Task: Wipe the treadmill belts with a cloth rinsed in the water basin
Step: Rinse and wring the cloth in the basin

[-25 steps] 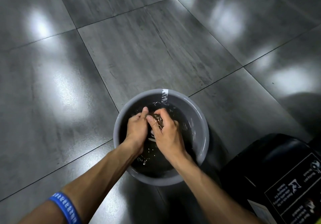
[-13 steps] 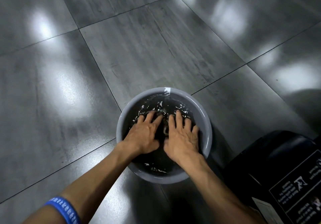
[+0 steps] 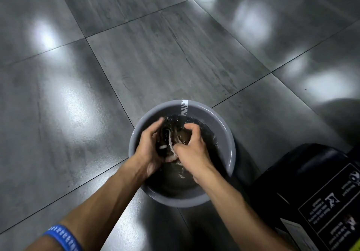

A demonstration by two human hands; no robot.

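step: rinsing cloth (image 3: 171, 140) in basin (image 3: 224, 133) | grip: my left hand (image 3: 148, 151) and right hand (image 3: 191, 151) both curl round it | next, I judge: lift, wring firmly, head to belts

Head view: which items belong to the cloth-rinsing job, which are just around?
Job:
- grey basin holding water
- dark cloth, in the water
- left hand, gripping the cloth
- right hand, gripping the cloth

Just around:
- blue wristband on the left arm
- black machine with label, lower right
- grey floor tiles
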